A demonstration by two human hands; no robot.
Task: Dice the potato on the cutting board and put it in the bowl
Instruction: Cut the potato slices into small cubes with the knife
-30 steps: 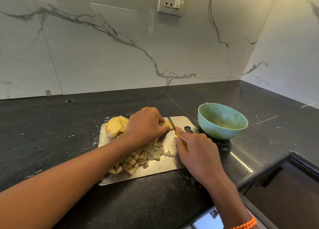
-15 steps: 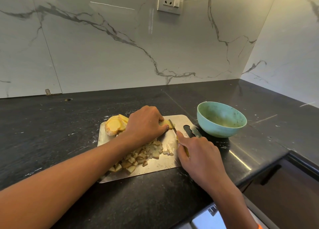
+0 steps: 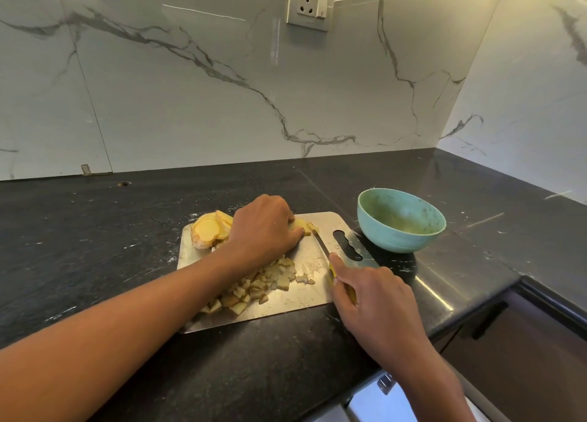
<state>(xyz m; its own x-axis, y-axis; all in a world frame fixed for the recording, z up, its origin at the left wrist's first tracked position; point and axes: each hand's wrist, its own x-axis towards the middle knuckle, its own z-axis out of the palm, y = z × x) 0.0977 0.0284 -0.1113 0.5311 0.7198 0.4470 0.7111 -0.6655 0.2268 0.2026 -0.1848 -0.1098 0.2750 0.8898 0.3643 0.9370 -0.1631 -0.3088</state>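
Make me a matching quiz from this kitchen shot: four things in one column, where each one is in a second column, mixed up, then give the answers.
Things:
1. Bowl
2. Dice
3. Slices
4. Knife

Places:
A. Stacked at the board's far left corner
B. On the counter, right of the board
C. In the right hand, blade at the potato piece under the left hand
D. Heaped on the board's near half

Pairs: 1-B, 2-D, 3-A, 4-C
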